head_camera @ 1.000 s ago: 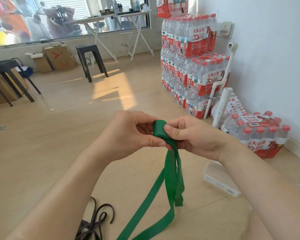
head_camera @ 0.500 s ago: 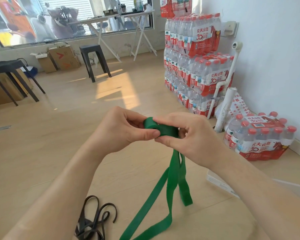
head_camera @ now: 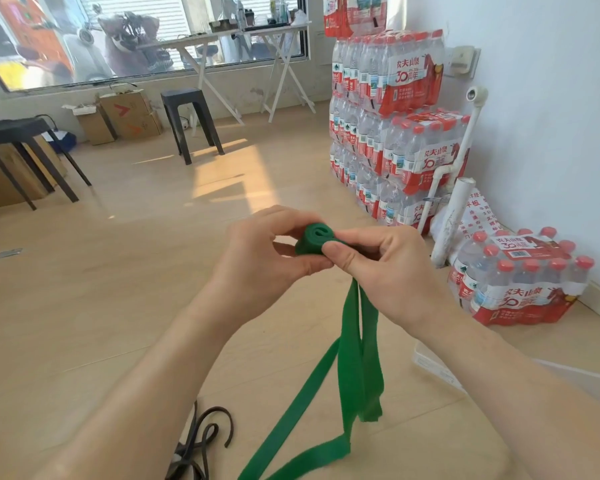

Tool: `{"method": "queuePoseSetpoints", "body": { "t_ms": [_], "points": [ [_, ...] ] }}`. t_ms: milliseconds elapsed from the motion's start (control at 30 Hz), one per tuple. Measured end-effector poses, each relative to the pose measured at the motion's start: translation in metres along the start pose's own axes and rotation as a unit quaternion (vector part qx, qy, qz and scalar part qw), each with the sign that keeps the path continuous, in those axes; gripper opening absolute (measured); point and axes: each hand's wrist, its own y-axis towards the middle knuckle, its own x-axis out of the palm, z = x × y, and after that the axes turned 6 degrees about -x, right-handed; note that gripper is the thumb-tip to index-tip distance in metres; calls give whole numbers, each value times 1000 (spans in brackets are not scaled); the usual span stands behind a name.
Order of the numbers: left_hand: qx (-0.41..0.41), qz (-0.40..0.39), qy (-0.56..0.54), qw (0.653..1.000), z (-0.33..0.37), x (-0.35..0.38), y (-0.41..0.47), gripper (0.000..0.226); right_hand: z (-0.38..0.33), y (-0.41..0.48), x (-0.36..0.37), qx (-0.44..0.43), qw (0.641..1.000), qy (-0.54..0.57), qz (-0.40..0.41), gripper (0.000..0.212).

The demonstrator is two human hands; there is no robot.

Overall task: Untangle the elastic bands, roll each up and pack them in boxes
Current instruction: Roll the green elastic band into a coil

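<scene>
Rolling has started for real; my left grip (head_camera: 267, 261) and my right grip (head_camera: 392, 271) are both pinched tight on the small roll at the top of the green band (head_camera: 317, 237), held up in the air between them, over the floor; a second ago that end was only a folded bit standing up; now it is a little coil, turned so I can see the swirl on its side; so I think the start of the roll has held. Most of the band is not rolled yet; its long tail (head_camera: 352, 358) hangs down and lies on the floor; this step has only just begun. The black bands (head_camera: 201, 441) lie in a heap on the floor by my left arm, not rolled; the clear box (head_camera: 437, 367) sits on the floor, mostly hidden by my right arm. The water bottle packs (head_camera: 520, 282) by the wall have red labels that say 农夫山泉 and 30周年; the white bag (head_camera: 478, 216) beside them has red writing I cannot read well.
</scene>
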Motion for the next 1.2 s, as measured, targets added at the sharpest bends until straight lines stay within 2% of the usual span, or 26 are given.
{"method": "queuePoseSetpoints", "body": {
  "t_ms": [67,167,267,367,433,500,567,633,767,833,1033,1100,1200],
  "points": [
    [-25,13,-9,1000,1,1,-1,39,1,1,-1,18,1000,-8,-13,12],
    [-45,-24,19,999,1,0,-2,36,5,4,-6,73,994,-42,-65,17],
    [-89,-59,-21,994,5,-4,0,27,6,4,-7,143,983,18,-118,24],
    [-132,-88,-90,983,9,-7,2,34,6,5,-8,175,977,81,-96,31],
    [-131,-105,-87,982,9,-7,2,41,6,5,-8,179,976,85,-86,31],
    [-119,-124,-46,984,11,-8,1,45,5,5,-8,186,976,70,-88,31],
    [-76,-130,70,986,13,-11,0,48,5,5,-8,190,975,61,-94,34],
    [-21,-125,192,973,14,-13,1,49,4,5,-9,192,975,56,-99,35],
    [-9,-154,242,958,19,-9,-2,37,2,4,-7,197,972,14,-124,38],
    [-24,-178,228,957,20,-7,-4,31,3,4,-8,196,971,-5,-140,38],
    [-92,-154,136,974,11,-5,-3,22,5,6,-14,233,940,26,-248,47],
    [-110,-132,102,980,8,-4,-2,17,2,7,-21,239,935,39,-258,43],
    [-149,-102,49,982,5,-7,1,12,1,6,-24,188,955,-29,-227,43]
  ]
}}
